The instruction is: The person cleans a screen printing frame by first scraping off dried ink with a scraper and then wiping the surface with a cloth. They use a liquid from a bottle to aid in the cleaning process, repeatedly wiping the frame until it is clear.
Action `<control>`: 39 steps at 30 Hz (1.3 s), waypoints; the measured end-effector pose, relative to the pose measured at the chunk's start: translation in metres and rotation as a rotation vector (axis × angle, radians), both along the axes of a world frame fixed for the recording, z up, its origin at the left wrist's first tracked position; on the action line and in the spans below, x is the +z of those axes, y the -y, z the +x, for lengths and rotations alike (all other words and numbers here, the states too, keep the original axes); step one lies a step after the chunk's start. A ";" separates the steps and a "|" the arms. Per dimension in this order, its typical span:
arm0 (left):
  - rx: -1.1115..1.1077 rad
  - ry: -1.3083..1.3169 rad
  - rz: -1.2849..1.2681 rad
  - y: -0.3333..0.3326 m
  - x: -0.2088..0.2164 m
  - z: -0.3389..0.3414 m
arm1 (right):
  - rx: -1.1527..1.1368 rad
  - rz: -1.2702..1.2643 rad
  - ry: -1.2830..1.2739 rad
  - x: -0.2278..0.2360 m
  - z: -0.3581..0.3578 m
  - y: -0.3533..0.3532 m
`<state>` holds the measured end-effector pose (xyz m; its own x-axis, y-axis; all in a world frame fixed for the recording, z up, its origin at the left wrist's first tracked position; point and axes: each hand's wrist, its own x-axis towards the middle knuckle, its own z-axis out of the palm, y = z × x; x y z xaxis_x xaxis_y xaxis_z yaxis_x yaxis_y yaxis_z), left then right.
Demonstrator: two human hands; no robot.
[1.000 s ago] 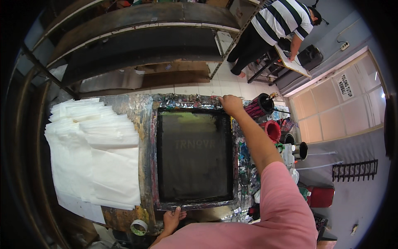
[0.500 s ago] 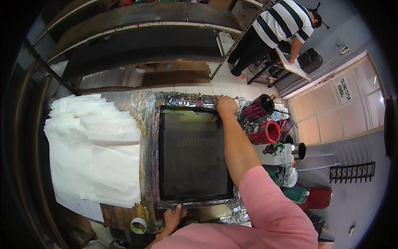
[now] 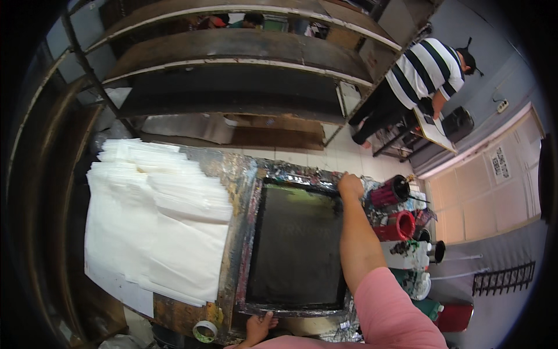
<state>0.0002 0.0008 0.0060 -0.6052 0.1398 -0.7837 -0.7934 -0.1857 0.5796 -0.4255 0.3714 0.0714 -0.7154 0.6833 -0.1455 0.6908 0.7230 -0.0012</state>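
Note:
A dark screen-printing frame point(image 3: 293, 247) lies on a paint-stained worktable, its mesh blackened with a greenish patch near the far edge. My left hand point(image 3: 260, 328) is at the near edge, thumb on the rim and the other fingers partly hidden. Across the frame reaches my right arm, and my right hand point(image 3: 351, 187) is closed at the far right corner; its fingertips are mostly hidden. Left of the frame is a fanned pile of white sheets point(image 3: 157, 227). A roll of tape point(image 3: 204, 331) sits at the table's near edge.
Along the right stand a dark magenta-streaked container point(image 3: 388, 192), a red container point(image 3: 398, 225), white jugs point(image 3: 410, 256) and a green bottle point(image 3: 429, 308). Behind the table rises a shelf rack point(image 3: 232, 102). A person in a striped shirt point(image 3: 427, 67) leans over a small table, far right.
My view has shifted up and to the left, so the table appears lower and further right. Both hands remain at the same places on the screen-printing frame.

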 end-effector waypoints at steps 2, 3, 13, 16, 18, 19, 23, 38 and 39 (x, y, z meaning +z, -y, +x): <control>-0.009 0.021 -0.008 0.001 -0.005 0.001 | 0.031 -0.040 0.036 0.007 -0.001 -0.002; -0.025 0.022 0.004 0.001 -0.008 0.002 | 0.024 -0.041 0.056 0.010 -0.002 -0.003; -0.005 0.055 0.038 0.005 -0.023 0.005 | 0.137 -0.014 0.140 0.018 -0.003 -0.016; 0.014 0.058 0.040 0.006 -0.020 0.003 | 0.081 -0.015 0.136 0.011 -0.008 -0.020; -0.003 0.066 0.045 0.006 -0.016 0.002 | 0.126 -0.025 0.118 0.005 -0.006 -0.020; -0.019 0.070 0.048 0.006 -0.013 0.001 | 0.132 -0.026 0.102 0.002 -0.004 -0.020; -0.056 -0.012 -0.058 0.002 0.000 -0.001 | 0.048 -0.065 -0.002 -0.005 0.002 -0.017; -0.019 -0.040 -0.075 0.001 0.016 -0.006 | -0.093 -0.219 -0.073 0.005 0.015 -0.013; -0.026 -0.022 -0.081 0.003 0.015 -0.007 | -0.047 -0.191 -0.097 0.007 0.022 -0.014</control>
